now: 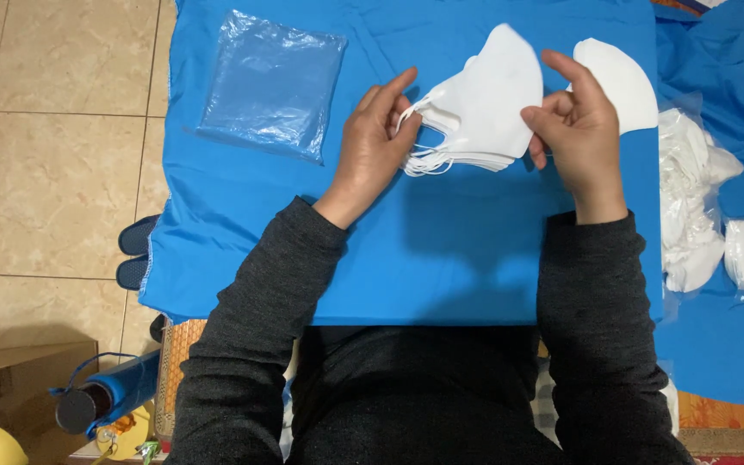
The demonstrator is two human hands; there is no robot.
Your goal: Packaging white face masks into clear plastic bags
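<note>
Stack of white face masks (480, 108) held between my two hands above the blue cloth (441, 258) that covers the work surface. My left hand (372, 142) pinches the ear-loop end of the stack, fingers closed on the thin loops, while my right hand (574, 129) grasps the opposite edge between thumb and fingers. I judge the step in hand to be squaring the masks into one even bundle; the edges at the lower side are fanned slightly, so the next move calls for aligning them while keeping the loops from tangling. One single white mask (626, 82) lies on the cloth just beyond my right hand. Containers: a flat pile of clear plastic bags (269, 82) rests at the upper left of the cloth, apparently unfilled; at the right edge, clear bagged masks (691, 198) lie in a heap, their white contents visible through the film.
</note>
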